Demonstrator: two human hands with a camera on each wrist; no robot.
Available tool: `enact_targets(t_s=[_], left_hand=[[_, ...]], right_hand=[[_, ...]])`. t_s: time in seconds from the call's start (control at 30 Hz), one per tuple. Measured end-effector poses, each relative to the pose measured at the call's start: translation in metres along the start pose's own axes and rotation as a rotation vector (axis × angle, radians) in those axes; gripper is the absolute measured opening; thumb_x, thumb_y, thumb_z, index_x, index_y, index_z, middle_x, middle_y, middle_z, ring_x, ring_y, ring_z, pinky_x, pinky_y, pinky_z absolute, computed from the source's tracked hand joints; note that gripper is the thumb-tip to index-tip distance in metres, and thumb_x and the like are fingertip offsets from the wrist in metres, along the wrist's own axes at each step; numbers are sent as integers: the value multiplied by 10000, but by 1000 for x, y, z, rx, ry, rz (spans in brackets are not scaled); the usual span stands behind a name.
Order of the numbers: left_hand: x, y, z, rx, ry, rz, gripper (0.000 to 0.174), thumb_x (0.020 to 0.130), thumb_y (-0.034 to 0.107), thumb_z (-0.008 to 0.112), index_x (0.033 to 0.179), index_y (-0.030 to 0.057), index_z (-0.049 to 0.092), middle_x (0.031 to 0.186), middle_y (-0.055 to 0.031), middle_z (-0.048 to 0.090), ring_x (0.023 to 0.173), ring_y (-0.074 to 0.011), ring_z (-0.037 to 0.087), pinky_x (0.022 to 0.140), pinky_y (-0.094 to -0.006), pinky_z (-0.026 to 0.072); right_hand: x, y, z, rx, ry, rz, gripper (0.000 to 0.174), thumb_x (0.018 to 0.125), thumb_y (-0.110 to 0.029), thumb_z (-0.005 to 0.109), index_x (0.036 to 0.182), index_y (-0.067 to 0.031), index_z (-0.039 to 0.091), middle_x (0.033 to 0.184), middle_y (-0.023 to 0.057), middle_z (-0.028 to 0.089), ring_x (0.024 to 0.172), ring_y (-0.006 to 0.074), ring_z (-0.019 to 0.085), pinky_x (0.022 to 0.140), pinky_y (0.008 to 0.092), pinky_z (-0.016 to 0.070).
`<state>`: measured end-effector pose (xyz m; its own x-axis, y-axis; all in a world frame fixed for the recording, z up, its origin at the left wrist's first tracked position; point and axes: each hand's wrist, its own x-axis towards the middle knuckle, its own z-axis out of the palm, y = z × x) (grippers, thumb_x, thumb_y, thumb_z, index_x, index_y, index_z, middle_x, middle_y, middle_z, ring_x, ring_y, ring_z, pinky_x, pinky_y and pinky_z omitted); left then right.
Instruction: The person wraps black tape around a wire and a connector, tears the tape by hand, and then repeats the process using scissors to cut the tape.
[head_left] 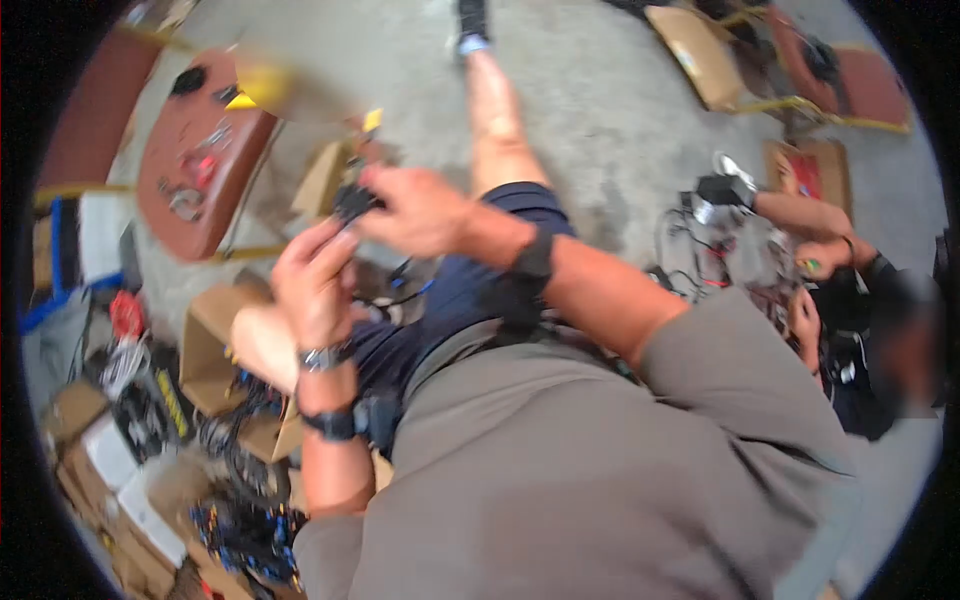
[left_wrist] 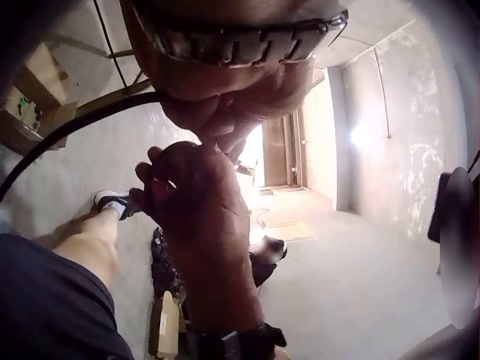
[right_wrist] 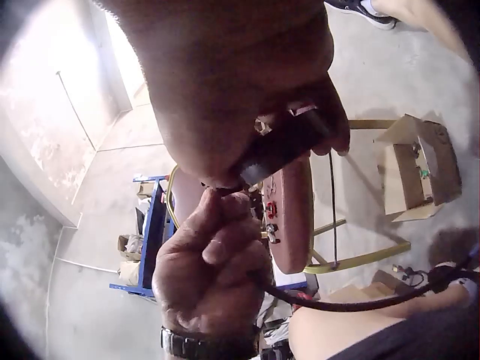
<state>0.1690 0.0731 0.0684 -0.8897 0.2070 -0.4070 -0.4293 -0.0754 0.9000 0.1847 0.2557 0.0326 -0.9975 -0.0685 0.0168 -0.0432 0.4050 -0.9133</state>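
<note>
In the head view my left hand [head_left: 315, 270] and right hand [head_left: 420, 210] meet in front of my lap, over a small black rectangular tool [head_left: 355, 203]. The fingers of my right hand curl round that tool, whose dark block-like body [right_wrist: 289, 146] shows under the palm in the right wrist view. At its end, my left thumb and forefinger pinch close to the tool's tip. A black cable [right_wrist: 337, 306] runs out of the left hand and curves away. What sits between the pinching fingertips is hidden.
A brown padded chair seat [head_left: 205, 150] with small tools on it stands ahead to the left. Open cardboard boxes [head_left: 215, 340] and tangled wires lie by my left leg. Another person's arm [head_left: 810, 215] works among cables at the right.
</note>
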Motion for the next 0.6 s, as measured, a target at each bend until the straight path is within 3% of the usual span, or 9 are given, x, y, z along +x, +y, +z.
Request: enact_targets(t_s=[0.07,0.2,0.27,0.3,0.37,0.4,0.47,0.6], left_hand=[[-8,4,6,-58,62,3,258,834,-71,681,1086,-86,630,780,-99,665,498,-96,517,419,-213,387],[-8,3,12,9,81,67,211,845,-41,693,1049,-17,643,777,-54,656,501,-71,510,420,-197,372],[-12,7,19,114,62,185,231,820,-15,740,1030,19,650,771,16,635,581,-31,516,475,-181,374],[-13,2,21,159,45,272,242,801,-32,754,1011,23,647,793,28,636,646,-18,517,534,-173,388],[-22,1,32,171,52,322,199,816,-60,726,982,6,638,798,34,617,684,-27,523,601,-190,433],[-26,-1,29,191,11,369,178,835,-49,712,989,-6,635,803,25,626,709,-35,545,610,-201,448],[-37,2,29,332,8,421,155,828,-51,693,970,-21,637,809,-6,642,712,-57,570,618,-216,465],[-37,-5,20,532,-12,592,145,794,-53,669,935,-28,641,809,-62,646,688,-112,606,623,-254,493]], right_hand=[[-4,0,3,38,74,-102,296,858,-246,642,1074,-47,599,914,224,667,878,402,662,754,466,517],[4,2,2,54,74,-72,314,855,-238,644,1082,-26,594,855,209,662,822,380,673,724,452,521],[4,-12,-11,210,-88,83,312,847,-179,635,1106,-10,595,826,109,677,772,166,654,697,371,522],[3,-3,-8,241,-127,119,318,848,-136,628,1140,-15,598,892,64,677,839,125,628,751,332,524],[-6,-4,-12,518,-188,41,377,866,-97,635,1229,-10,584,1059,56,668,1004,130,613,893,312,499],[-11,-8,-17,501,-197,23,374,876,-65,620,1241,4,582,1085,52,666,1030,137,614,906,314,495],[-17,13,-7,762,-285,89,353,916,-51,584,1264,13,581,1107,63,669,1043,149,620,911,322,500],[-32,36,-30,648,-163,69,330,960,-71,570,1275,29,573,1112,90,677,1018,169,643,895,312,517]])
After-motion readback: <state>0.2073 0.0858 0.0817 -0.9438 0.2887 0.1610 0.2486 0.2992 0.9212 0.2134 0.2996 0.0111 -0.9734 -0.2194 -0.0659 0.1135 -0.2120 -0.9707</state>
